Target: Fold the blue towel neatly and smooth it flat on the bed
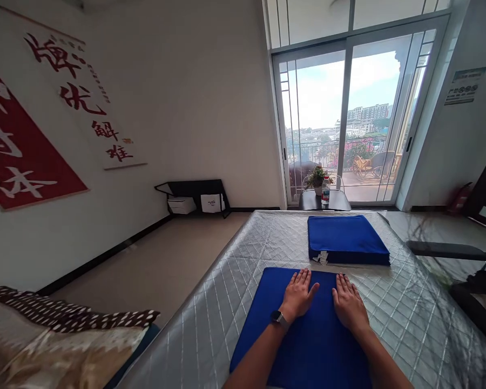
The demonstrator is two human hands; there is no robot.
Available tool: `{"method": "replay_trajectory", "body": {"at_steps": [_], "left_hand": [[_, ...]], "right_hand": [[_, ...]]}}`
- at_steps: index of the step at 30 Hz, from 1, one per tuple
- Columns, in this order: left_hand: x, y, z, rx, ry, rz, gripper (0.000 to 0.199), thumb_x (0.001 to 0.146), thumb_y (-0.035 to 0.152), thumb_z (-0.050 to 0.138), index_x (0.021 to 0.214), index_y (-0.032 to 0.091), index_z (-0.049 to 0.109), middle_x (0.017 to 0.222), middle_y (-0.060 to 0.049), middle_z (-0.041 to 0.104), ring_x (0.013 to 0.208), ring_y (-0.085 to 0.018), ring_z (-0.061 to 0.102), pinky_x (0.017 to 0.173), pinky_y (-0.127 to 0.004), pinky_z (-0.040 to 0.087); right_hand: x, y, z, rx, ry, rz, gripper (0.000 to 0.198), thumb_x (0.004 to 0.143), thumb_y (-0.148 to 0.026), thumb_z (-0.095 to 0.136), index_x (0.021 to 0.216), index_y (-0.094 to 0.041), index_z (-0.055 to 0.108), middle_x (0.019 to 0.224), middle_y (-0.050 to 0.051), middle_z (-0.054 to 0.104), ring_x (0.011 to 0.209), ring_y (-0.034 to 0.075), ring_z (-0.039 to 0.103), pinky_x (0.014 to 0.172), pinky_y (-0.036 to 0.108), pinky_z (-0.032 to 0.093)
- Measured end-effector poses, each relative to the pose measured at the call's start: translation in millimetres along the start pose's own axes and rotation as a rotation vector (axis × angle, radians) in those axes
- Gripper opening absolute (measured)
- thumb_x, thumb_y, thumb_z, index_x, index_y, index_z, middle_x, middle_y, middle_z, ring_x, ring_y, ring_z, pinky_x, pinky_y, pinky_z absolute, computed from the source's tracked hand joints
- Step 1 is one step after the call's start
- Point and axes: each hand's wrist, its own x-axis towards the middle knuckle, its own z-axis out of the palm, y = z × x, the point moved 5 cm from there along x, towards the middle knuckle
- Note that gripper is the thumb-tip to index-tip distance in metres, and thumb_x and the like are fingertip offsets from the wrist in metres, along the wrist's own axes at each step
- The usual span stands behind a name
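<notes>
Both hands, left hand [297, 294] and right hand [349, 305], lie released and flat on the near blue cloth [303, 335], which stretches lengthwise toward the person on the bed [227, 302].

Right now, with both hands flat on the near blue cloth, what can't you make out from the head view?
- Near flat blue fabric piece: its near edge is cut off by the bottom edge; the left hand and right hand cover part of it.
- Small white tag on the far folded blue fabric stack: print too small.
- Clear plastic bottle on the small dark table: label too small.
- White wall notice: text too small.
</notes>
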Motion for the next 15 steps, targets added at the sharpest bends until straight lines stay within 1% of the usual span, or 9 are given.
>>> {"method": "replay_trajectory", "body": {"at_steps": [2,6,9,12,15], "left_hand": [[-6.0,-29.0,-5.7,0.029,0.013,-0.041,0.071,0.105,0.057,0.013,0.157,0.012,0.033,0.162,-0.012,0.036,0.152,-0.024,0.025,0.126,-0.046,0.023],[-18.1,-87.6,-12.4,0.09,0.076,-0.137,0.071,0.104,0.058,0.014,0.156,0.016,0.034,0.16,-0.012,0.039,0.15,-0.025,0.031,0.123,-0.049,0.027],[-26.6,-123.1,-12.7,0.11,0.103,-0.222,0.073,0.103,0.06,0.015,0.156,0.013,0.035,0.16,-0.013,0.039,0.15,-0.026,0.031,0.123,-0.048,0.028],[-30.8,-141.1,-8.7,0.099,0.122,-0.267,0.078,0.102,0.063,0.016,0.156,0.009,0.034,0.161,-0.014,0.036,0.151,-0.026,0.028,0.123,-0.045,0.028],[-30.2,-143.8,-4.1,0.09,0.159,-0.272,0.079,0.102,0.064,0.017,0.156,0.009,0.033,0.161,-0.015,0.035,0.151,-0.026,0.028,0.123,-0.045,0.027]], "right_hand": [[0.1,0.6,1.5,0.007,0.001,0.003,0.064,0.1,-0.033,0.02,0.157,-0.006,0.027,0.165,0.011,0.023,0.154,0.02,0.018,0.125,0.042,0.012],[0.6,3.2,7.7,-0.011,0.017,-0.013,0.065,0.101,-0.035,0.016,0.158,-0.006,0.026,0.166,0.011,0.022,0.154,0.019,0.016,0.125,0.041,0.01],[1.7,5.4,12.1,-0.014,0.023,-0.022,0.065,0.1,-0.035,0.015,0.158,-0.005,0.026,0.166,0.011,0.022,0.154,0.019,0.015,0.126,0.041,0.011],[2.9,7.3,14.0,-0.018,0.025,-0.022,0.066,0.101,-0.036,0.016,0.158,-0.006,0.026,0.166,0.011,0.022,0.154,0.019,0.015,0.126,0.041,0.012],[3.1,8.2,13.5,-0.043,0.025,-0.027,0.065,0.101,-0.037,0.015,0.158,-0.006,0.026,0.166,0.01,0.023,0.154,0.019,0.016,0.125,0.041,0.013]]}}
